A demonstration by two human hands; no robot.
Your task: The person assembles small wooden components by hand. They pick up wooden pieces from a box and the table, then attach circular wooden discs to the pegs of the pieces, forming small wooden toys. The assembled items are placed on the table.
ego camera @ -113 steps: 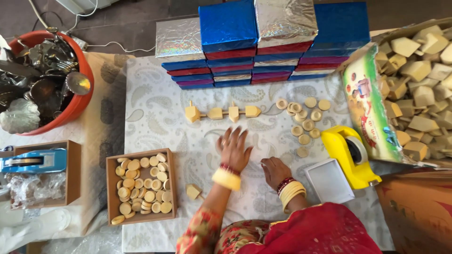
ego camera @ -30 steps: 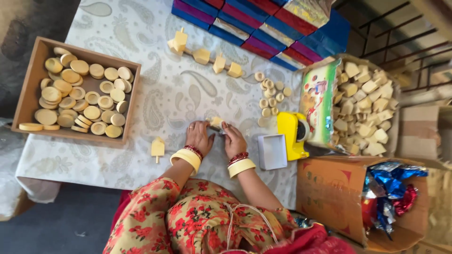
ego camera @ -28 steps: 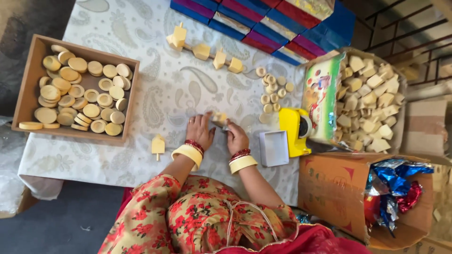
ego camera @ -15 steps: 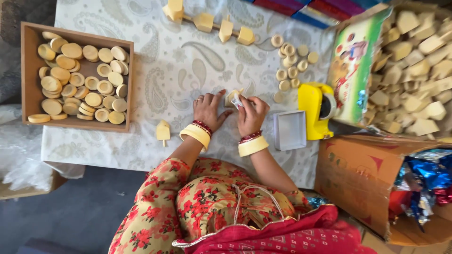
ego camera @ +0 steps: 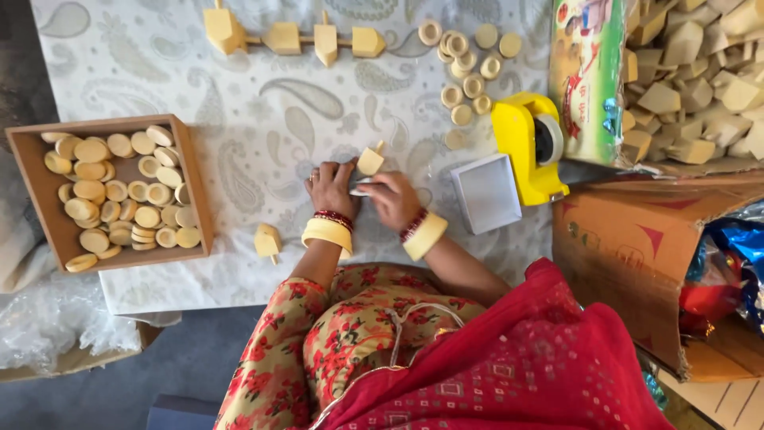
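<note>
- The left hand (ego camera: 333, 185) and the right hand (ego camera: 391, 199) meet at the middle of the paisley tablecloth (ego camera: 263, 103), fingers curled around a small pale wooden block with a peg (ego camera: 370, 160) and a thin whitish strip (ego camera: 360, 190) between them. The left fingertips press down flat; the right thumb and forefinger pinch the strip. How tightly they grip I cannot tell.
- Judging by the hands, the step in hand is fitting or taping this one block; the next move seems to call for steadying the block with one hand while the other presses the strip on.
- A second pegged block (ego camera: 267, 240) lies at 7 o'clock of the hands, apart from them.
- At 12 o'clock, a row of four wooden blocks (ego camera: 286, 36) sits on a stick, with a cluster of small wooden rings (ego camera: 465, 60) to its right.
- At 9 o'clock, an open wooden tray (ego camera: 195, 171) is filled with round wooden discs (ego camera: 119, 195).
- At 3 o'clock, a small white square box (ego camera: 486, 193) touches a yellow tape dispenser (ego camera: 525, 151).
- At 2 o'clock, a tall green printed carton (ego camera: 586, 80) stands on edge beside a heap of loose wooden blocks (ego camera: 692, 72).
- At 4 o'clock, a brown cardboard box (ego camera: 629, 255) with red triangle marks holds shiny blue and red foil packets (ego camera: 736, 271).
</note>
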